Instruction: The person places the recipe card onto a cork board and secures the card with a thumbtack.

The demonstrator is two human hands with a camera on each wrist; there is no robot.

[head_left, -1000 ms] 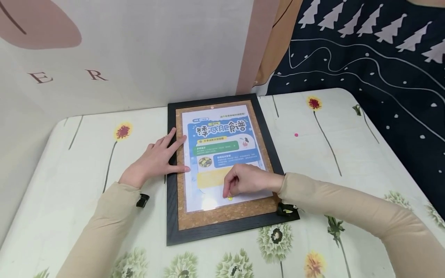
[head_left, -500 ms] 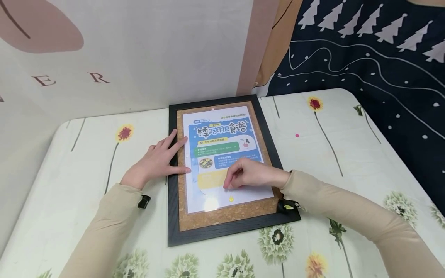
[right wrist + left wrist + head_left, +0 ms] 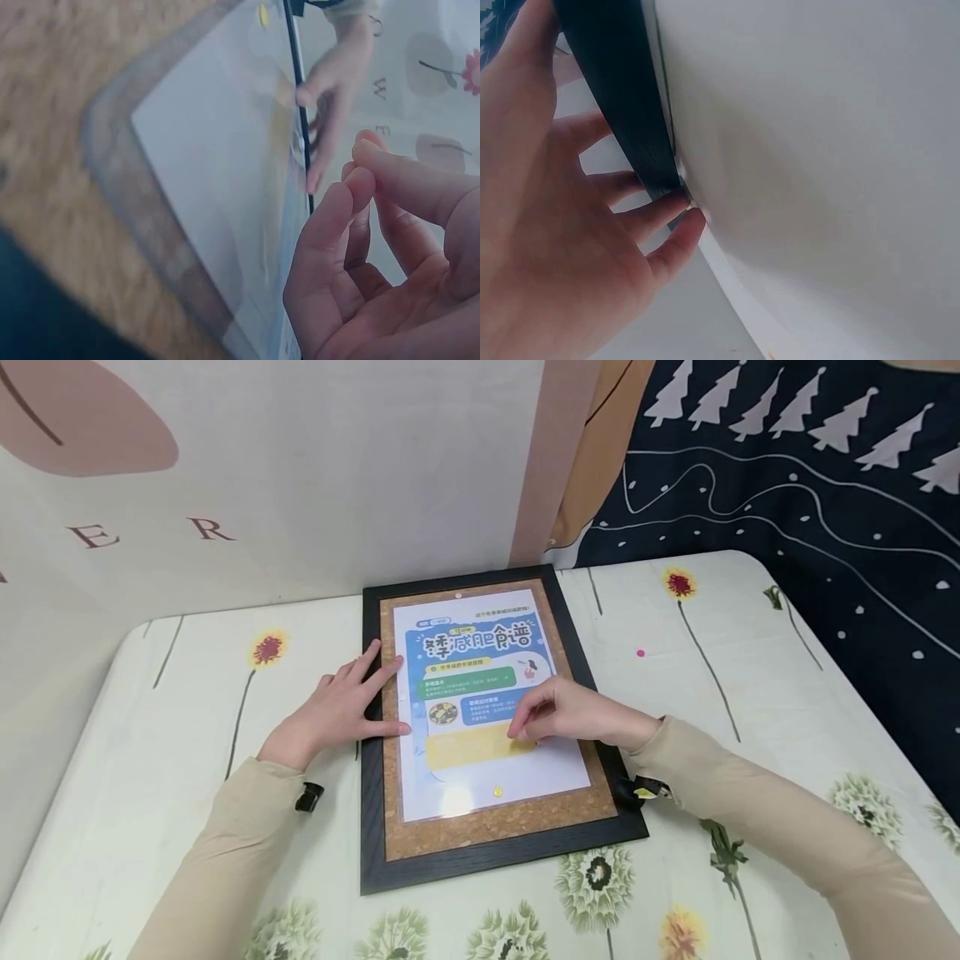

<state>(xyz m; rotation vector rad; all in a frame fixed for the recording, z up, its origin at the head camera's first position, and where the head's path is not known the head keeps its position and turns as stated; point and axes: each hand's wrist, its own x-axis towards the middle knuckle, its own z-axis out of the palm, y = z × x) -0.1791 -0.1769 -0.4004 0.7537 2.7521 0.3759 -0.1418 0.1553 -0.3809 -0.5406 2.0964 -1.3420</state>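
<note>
A laminated poster point(image 3: 480, 647) with Chinese lettering lies on a cork board point(image 3: 480, 837) in a black frame point(image 3: 420, 875). Its lower edge bears a yellow pushpin point(image 3: 498, 792), and a small pale pin point(image 3: 458, 596) marks the top. My left hand point(image 3: 330, 710) rests spread on the frame's left side, with fingertips reaching onto the poster. In the left wrist view those fingers point(image 3: 679, 244) touch the frame's dark edge. Over the poster's yellow band hovers my right hand point(image 3: 566, 714), fingers loosely curled and thumb close to the fingertips. Nothing shows between them in the right wrist view.
The board lies on a table with a flower-printed cloth point(image 3: 315, 860), close to a pale wall hanging point(image 3: 337, 468). A small pink dot point(image 3: 641, 652) sits on the cloth to the right of the frame. A dark tree-patterned cloth point(image 3: 787, 502) hangs at the back right.
My right hand has left the yellow pushpin and moved up and to the right over the poster, uncovering the pin. My left hand has stayed on the frame.
</note>
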